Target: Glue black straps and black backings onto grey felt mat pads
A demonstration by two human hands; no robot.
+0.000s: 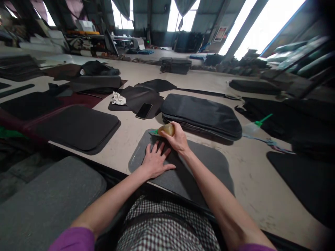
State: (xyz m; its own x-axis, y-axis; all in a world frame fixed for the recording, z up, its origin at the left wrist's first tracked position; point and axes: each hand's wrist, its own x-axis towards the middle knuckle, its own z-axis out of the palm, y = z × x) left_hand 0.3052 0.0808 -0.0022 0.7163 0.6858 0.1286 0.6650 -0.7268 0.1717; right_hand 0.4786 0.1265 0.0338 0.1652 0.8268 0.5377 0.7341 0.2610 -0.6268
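Note:
A dark grey sheet with rounded corners [209,160] lies flat at the table's front edge. My left hand [156,162] rests on it, palm down with fingers spread. In my right hand [178,137] is a yellowish squeeze bottle [167,130] with a green nozzle, my fingers wrapped round it. The bottle is tilted, its nozzle pointing left at the sheet's far left corner. Whether the tip touches the sheet, I cannot tell. Just behind my right hand stands a stack of black rounded sheets [199,108].
On the left lie more dark rounded sheets [78,125]. A phone [143,111] and crumpled white paper [118,99] sit on dark material behind. To the right are a clear bottle with a green nozzle [252,127], cords [272,143] and another dark sheet [306,177].

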